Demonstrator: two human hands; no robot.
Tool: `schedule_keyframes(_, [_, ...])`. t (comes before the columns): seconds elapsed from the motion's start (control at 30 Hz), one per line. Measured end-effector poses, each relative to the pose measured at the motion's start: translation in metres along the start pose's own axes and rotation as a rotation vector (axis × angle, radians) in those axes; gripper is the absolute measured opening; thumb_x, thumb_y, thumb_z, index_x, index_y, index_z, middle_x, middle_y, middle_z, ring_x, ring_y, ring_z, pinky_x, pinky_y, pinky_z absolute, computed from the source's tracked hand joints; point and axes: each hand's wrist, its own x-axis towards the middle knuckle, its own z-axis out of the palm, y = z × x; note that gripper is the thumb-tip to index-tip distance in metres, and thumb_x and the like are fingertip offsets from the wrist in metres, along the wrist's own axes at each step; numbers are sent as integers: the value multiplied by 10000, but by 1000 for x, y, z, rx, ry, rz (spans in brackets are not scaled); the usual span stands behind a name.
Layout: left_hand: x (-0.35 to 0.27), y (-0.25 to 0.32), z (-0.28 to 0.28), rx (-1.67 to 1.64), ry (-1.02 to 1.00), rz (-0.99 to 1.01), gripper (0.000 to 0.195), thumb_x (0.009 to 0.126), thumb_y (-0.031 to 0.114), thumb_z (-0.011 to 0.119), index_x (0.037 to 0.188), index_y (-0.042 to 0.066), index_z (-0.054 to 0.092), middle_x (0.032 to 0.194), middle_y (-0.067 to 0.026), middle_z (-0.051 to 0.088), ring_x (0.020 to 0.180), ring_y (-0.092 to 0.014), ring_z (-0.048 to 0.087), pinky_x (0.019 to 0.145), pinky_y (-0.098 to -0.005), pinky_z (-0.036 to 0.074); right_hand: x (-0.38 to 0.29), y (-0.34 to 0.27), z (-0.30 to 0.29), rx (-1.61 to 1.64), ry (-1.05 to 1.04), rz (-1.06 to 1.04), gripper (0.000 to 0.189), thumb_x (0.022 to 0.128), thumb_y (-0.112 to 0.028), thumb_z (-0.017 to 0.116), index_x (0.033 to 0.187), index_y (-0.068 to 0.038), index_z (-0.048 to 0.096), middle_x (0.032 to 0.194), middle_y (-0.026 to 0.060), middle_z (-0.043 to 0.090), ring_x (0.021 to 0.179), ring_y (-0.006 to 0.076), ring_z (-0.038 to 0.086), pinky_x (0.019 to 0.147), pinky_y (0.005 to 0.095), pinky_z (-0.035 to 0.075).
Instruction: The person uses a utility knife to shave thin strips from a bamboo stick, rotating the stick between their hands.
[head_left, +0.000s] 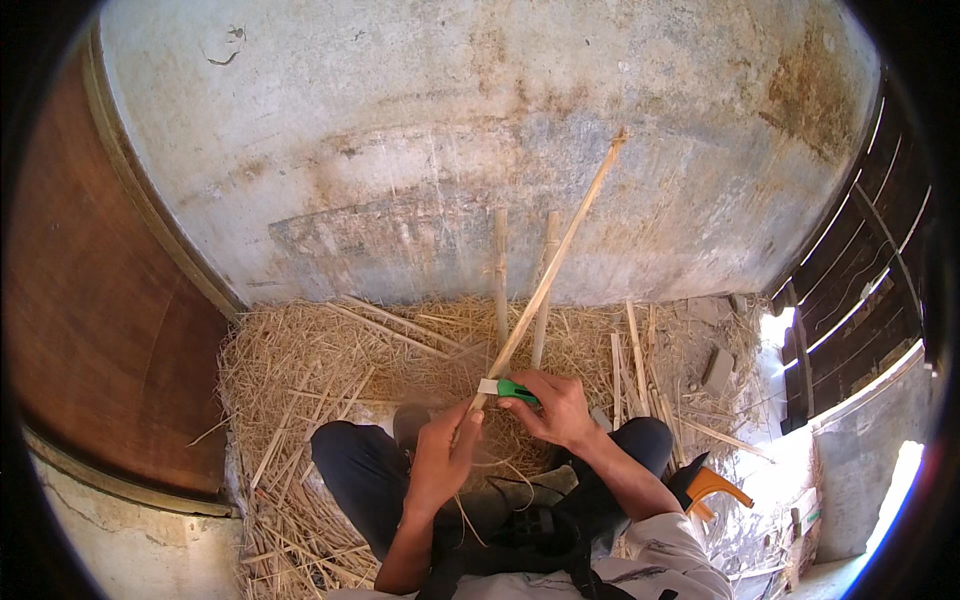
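A long, slender strip of bamboo or wood (559, 259) slants up and to the right before me. My left hand (444, 452) grips its lower end, the thumb lying along the strip. In my right hand (553, 407) is a green-handled utility knife (516, 390). Its wide pale blade lies across the strip just above my left hand. Thin curled shavings (517, 469) hang below my hands, over my lap. My dark-trousered legs are bent on either side.
Shavings and split strips (300, 352) cover the floor. Two upright sticks (501, 270) stand near the stained wall (390, 165). A brown wooden panel (112, 285) is at left. To my right are an orange tool handle (720, 486), a brick-like block (718, 370) and dark slats (862, 255).
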Motion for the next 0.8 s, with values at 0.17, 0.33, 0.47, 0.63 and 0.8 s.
schedule_keyframes(0.17, [-3,15,-1,112,23,-44,301,1130,145,635,1354,-44,704,940,-227,731,756,-247,656,746,-382,535,0,-4,-1,-71,45,31,289,932,-283,879,1113,-86,771,957,89,803,745,292,781,624,400,605])
schedule_keyframes(0.33, [-7,20,0,143,25,-74,257,1121,129,633,1291,-42,722,987,-277,735,809,-380,720,753,-404,553,1,-8,-6,-119,63,31,287,923,-303,878,1113,-112,777,954,65,808,752,286,784,622,400,609])
schedule_keyframes(0.47, [-11,17,1,138,54,8,242,1126,147,630,1259,-19,746,896,-211,689,777,-311,673,691,-376,521,2,-8,-8,-143,99,23,278,916,-302,883,1100,-117,787,948,61,811,743,279,785,614,393,610])
schedule_keyframes(0.63, [-17,10,1,171,70,24,267,1141,186,628,1282,11,770,730,-67,607,659,-97,532,594,-307,446,3,-4,-11,-138,104,66,277,918,-305,885,1108,-121,805,960,74,823,702,281,781,600,394,612])
schedule_keyframes(0.8, [-25,20,-8,233,13,-51,223,1110,140,646,1231,-10,758,837,-210,664,706,-312,643,636,-380,496,0,3,-17,-206,136,167,279,965,-276,842,1186,-105,821,950,117,824,687,286,780,605,400,609])
